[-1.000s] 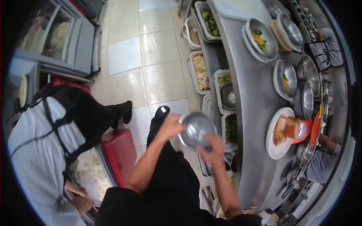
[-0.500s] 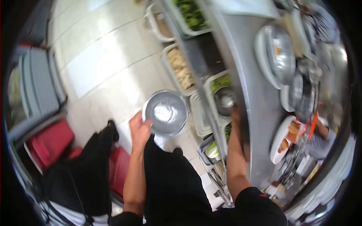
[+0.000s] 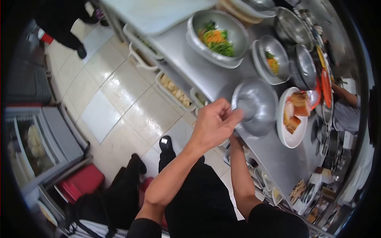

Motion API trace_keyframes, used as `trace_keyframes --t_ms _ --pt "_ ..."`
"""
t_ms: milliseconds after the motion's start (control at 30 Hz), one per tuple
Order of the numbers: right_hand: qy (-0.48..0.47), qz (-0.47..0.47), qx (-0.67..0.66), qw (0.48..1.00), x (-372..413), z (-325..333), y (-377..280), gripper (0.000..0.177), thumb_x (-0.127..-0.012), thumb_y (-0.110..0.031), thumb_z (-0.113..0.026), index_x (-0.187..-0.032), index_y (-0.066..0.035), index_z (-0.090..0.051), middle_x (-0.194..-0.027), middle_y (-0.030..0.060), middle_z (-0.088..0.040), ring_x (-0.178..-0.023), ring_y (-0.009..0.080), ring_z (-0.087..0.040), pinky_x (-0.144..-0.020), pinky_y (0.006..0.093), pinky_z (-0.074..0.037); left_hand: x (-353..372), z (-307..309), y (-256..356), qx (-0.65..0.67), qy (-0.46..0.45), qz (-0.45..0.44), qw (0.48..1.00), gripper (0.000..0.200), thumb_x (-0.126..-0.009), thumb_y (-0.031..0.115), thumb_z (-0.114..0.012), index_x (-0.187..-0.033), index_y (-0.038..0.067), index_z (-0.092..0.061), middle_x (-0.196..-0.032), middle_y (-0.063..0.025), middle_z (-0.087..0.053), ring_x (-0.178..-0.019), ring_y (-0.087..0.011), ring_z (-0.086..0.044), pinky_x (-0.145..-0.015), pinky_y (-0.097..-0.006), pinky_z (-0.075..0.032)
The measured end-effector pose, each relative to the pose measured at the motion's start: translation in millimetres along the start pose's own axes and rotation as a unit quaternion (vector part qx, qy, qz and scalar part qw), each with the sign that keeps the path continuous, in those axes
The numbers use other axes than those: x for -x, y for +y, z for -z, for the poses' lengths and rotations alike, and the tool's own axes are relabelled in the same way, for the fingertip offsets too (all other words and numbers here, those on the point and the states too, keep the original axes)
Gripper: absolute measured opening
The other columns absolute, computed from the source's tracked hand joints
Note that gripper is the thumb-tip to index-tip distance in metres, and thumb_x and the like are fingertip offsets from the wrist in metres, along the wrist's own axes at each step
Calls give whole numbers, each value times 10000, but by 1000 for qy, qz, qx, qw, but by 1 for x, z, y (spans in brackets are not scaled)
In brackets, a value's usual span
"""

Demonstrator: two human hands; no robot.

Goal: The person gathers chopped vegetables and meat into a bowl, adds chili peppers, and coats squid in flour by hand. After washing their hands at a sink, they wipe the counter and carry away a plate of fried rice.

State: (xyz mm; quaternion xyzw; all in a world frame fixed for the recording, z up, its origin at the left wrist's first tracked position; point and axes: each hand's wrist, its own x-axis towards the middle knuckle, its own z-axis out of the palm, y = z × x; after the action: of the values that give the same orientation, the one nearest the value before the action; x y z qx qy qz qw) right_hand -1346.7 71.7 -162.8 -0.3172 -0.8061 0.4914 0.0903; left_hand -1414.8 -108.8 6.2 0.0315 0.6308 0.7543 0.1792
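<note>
My left hand [image 3: 218, 123] is closed on the rim of a metal bowl [image 3: 256, 105], thumb and fingers pinching its near side. The bowl is over the front edge of the steel counter [image 3: 274, 158], and no food shows inside it. My right forearm [image 3: 241, 170] reaches up behind my left hand, while the right hand itself is hidden behind the left hand and bowl. Just right of the bowl is a white oval dish [image 3: 291, 137] with browned chunks of what looks like meat.
Metal bowls of chopped greens and orange shreds [image 3: 216, 41] stand further along the counter, near stacked bowls [image 3: 303, 65]. Below the edge is a bin of pale pieces [image 3: 174, 89]. A person's arm [image 3: 345, 95] shows across the counter; another person's dark-clothed legs [image 3: 63, 27] are upper left.
My left hand has brought the bowl right, from above the floor to over the counter edge. The right hand, earlier at a bin under the counter, is now hidden. The view has turned.
</note>
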Motion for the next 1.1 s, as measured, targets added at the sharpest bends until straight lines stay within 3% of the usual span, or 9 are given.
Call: trace_keyframes --t_ms 133,367,600,633,667,700,767,800,1100 --pt "-76 -42 -124 988 38 -10 -17 219 -830 -80 -542 -1029 8 -569 -892 78 -619 -830 140 -564 -747 269 -434 46 52 -40 -177 221 -88 955 339 -736 197 -686 -958 -29 -562 -666 -50 -559 -632 -106 -545 -541 -227 -419" --pt "-319 -74 -42 944 45 -36 -39 284 -838 -141 -581 -1106 -49 -568 -1025 57 -602 -920 124 -534 -786 272 -427 94 107 -166 -67 147 184 970 401 -737 120 -505 -1108 -32 -526 -731 -163 -581 -598 -200 -563 -569 -309 -451" --pt "-99 445 427 781 -94 -78 39 507 -770 -175 -644 -1240 -125 -459 -1179 125 -498 -946 290 -541 -825 357 -449 88 119 -203 45 223 280 933 437 -695 91 -456 -1104 -54 -506 -690 -145 -556 -383 -171 -458 -368 -303 -387" --pt "-98 443 427 783 -93 -87 31 507 -770 -175 -644 -1240 -125 -459 -1179 125 -498 -946 290 -541 -825 357 -449 86 117 -210 71 224 281 931 433 -693 87 -457 -1098 -60 -507 -684 -138 -553 -390 -168 -461 -362 -292 -386" --pt "-150 174 88 969 -91 -98 22 486 -736 -148 -657 -1195 -113 -503 -1138 135 -513 -948 304 -540 -824 362 -450 84 115 -216 68 223 283 931 433 -693 87 -457 -1098 -60 -507 -684 -138 -553 -390 -168 -461 -362 -292 -386" --pt "-165 -134 -270 939 -88 -101 17 466 -701 -122 -670 -1150 -101 -546 -1097 144 -527 -950 317 -539 -823 367 -451 81 113 -221 78 216 281 932 427 -695 86 -459 -1091 -66 -506 -677 -128 -546 -389 -165 -459 -352 -283 -381" --pt "-153 95 58 982 -88 -92 22 412 -672 -108 -676 -1072 -76 -587 -1060 150 -540 -946 316 -542 -810 362 -454 76 105 -230 101 208 278 933 394 -703 78 -464 -1064 -76 -508 -672 -112 -534 -387 -159 -451 -333 -275 -378" --pt "-124 310 377 864 -88 -89 18 360 -642 -94 -682 -995 -50 -629 -1022 155 -553 -941 316 -545 -796 357 -458 72 101 -234 100 205 276 934 394 -703 78 -464 -1064 -76 -508 -672 -112 -534 -387 -159 -451 -333 -275 -378" --pt "-84 168 189 964 -65 -67 13 272 -625 -84 -675 -893 -40 -656 -922 141 -610 -865 302 -586 -777 357 -456 58 85 -244 152 233 255 926 324 -713 54 -456 -1007 -74 -496 -683 -125 -539 -392 -171 -480 -312 -286 -405"
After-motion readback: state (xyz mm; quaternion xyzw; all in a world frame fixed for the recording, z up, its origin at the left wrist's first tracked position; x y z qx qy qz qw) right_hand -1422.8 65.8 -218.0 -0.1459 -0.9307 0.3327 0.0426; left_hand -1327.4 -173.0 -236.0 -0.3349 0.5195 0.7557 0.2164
